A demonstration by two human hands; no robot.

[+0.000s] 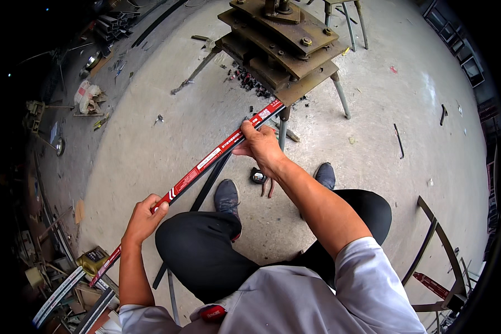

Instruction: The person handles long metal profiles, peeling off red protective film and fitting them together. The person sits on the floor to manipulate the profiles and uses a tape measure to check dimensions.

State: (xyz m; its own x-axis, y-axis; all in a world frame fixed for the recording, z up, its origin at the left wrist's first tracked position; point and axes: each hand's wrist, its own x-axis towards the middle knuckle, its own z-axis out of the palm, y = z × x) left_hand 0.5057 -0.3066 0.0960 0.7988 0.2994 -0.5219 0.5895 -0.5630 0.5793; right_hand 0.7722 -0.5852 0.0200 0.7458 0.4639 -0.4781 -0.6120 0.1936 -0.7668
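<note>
A long, straight metal bar (200, 171) with red printed film and a black edge slants across in front of me. My left hand (143, 218) is closed round its nearer part, thumb on top. Further along, my right hand (261, 147) grips the bar near its far end, with the thumb over the red face. That far end meets the lower plate of a brown metal press (312, 80) on splayed legs; whether it goes inside is hard to see. A second dark strip (210, 181) runs below the bar, beside my left leg.
A black tape measure (258, 176) and red-handled pliers (268, 187) lie on the concrete between my shoes. Small dark scraps (249, 80) are scattered under the press. A curved metal frame (442, 239) stands at right. Profiles and clutter (89, 278) pile up at lower left.
</note>
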